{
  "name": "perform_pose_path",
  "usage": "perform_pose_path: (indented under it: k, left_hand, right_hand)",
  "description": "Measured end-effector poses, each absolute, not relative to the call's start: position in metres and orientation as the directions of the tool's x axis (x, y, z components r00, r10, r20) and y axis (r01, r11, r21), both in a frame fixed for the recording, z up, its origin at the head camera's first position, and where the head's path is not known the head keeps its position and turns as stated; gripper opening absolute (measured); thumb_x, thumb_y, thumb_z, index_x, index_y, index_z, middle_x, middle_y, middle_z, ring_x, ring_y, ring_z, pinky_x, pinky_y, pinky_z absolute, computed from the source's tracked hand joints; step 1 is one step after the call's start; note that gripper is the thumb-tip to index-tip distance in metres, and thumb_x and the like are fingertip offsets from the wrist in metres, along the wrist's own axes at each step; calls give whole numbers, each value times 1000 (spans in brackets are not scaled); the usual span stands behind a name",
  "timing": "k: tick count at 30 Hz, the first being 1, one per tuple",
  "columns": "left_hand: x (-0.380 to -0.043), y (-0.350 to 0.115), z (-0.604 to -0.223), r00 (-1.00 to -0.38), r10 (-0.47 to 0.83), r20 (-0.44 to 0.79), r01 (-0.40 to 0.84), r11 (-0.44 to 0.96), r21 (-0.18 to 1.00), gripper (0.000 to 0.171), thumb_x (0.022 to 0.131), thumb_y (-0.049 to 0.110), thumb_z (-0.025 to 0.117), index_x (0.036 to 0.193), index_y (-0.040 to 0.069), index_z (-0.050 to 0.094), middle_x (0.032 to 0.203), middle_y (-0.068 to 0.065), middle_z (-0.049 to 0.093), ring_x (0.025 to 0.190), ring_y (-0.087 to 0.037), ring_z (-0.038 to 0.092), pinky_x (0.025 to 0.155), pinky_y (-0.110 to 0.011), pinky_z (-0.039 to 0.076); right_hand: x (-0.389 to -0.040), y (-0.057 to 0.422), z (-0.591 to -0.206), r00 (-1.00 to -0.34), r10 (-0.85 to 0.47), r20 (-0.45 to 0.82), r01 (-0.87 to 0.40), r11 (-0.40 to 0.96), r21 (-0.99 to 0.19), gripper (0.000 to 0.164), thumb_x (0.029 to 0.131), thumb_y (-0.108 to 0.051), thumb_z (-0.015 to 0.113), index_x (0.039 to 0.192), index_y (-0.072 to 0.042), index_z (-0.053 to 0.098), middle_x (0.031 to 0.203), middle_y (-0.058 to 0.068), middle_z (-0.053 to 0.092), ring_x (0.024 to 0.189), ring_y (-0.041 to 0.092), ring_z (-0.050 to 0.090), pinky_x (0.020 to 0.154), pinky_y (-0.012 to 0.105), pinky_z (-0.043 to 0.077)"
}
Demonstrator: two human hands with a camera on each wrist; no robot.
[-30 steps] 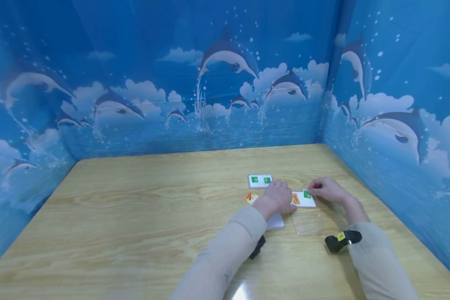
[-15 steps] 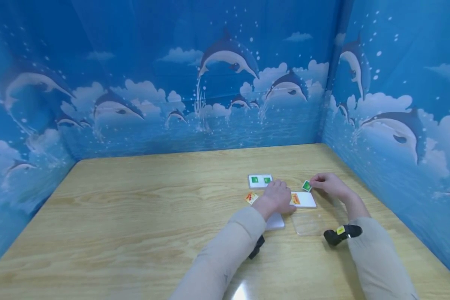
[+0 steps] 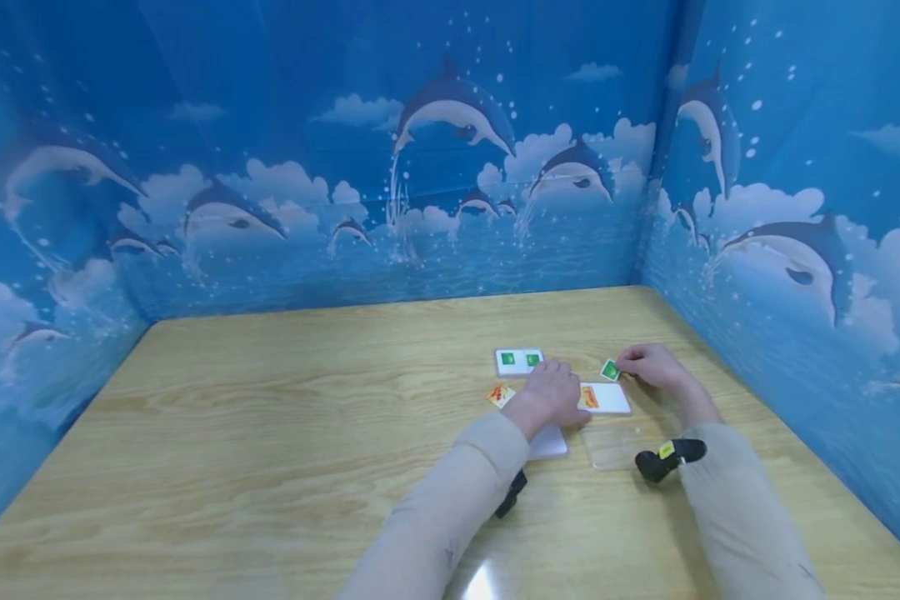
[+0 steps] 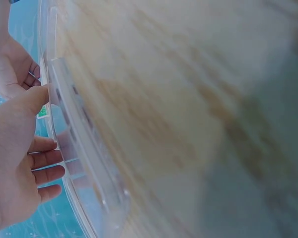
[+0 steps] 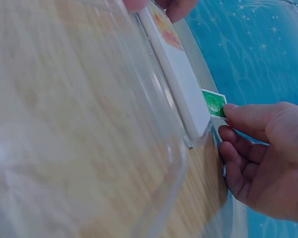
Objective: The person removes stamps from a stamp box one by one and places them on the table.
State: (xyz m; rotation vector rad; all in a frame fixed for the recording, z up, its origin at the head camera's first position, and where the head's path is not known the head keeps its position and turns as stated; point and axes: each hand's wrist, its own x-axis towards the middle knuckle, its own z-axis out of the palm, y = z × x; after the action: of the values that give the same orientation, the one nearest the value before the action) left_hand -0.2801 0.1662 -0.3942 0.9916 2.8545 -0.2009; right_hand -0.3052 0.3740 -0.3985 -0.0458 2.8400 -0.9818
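Observation:
My right hand [image 3: 656, 367] pinches a small square card with a green picture [image 3: 611, 370] by its edge, thumb in front in the right wrist view. The card sits just beyond the far right corner of a white slab [image 3: 613, 401]. An orange picture [image 5: 167, 30] lies on the slab's left part. My left hand [image 3: 551, 395] lies over the slab's left end; in the right wrist view its fingertips show on both long sides, holding it. In the left wrist view, the left fingers [image 4: 47, 173] are bent beside clear plastic.
A white piece with two green pictures [image 3: 506, 369] lies behind the left hand. Left of it is a loose orange card [image 3: 500, 395]. A clear plastic lid [image 3: 611, 450] lies in front of the slab, beside another whitish piece [image 3: 549, 444]. Dolphin-printed curtains [image 3: 307, 225] wall the table.
My right hand has moved the green card up off the slab's right end to a spot just beyond its far edge, tilting it. The left hand keeps its place.

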Motion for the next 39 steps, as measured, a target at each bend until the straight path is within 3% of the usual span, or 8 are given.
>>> perform_pose_path:
  k: [17,24,31,39]
  left_hand:
    - [-282,165,-396,-779,608,-151,623,778,-80,64,86,63,46,127,14,53,124,0,46,116,-14,39,102,-29,28]
    - [-280,164,-395,-775,612,-157,626,777,-63,63,86,62,47,127,14,53,121,1,47,114,-13,40,101,-29,29]
    - [-281,166,-396,-789,591,-164,609,788,-91,65,86,63,45,129,15,52,126,1,46,117,-14,38,103,-29,27]
    - [-280,166,-395,-789,593,-159,610,788,-88,63,86,63,46,125,14,54,119,1,47,110,-13,40,99,-29,30]
  right_hand:
    - [-312,371,-405,-994,-43,-104,26,813,-582,27,91,-17,56,102,7,61,88,12,58,84,26,50,69,32,38]
    - [-309,371,-403,-991,-17,-135,68,798,-598,29,93,-20,54,108,5,59,96,15,57,90,28,49,76,38,40]
    - [-300,371,-394,-990,-54,-128,44,755,-654,31,93,-19,54,111,6,57,89,11,57,80,21,49,67,30,41]
    - [-294,366,-388,-986,-126,-112,-20,746,-665,39,91,-25,59,118,4,56,110,19,57,94,26,52,76,34,44]
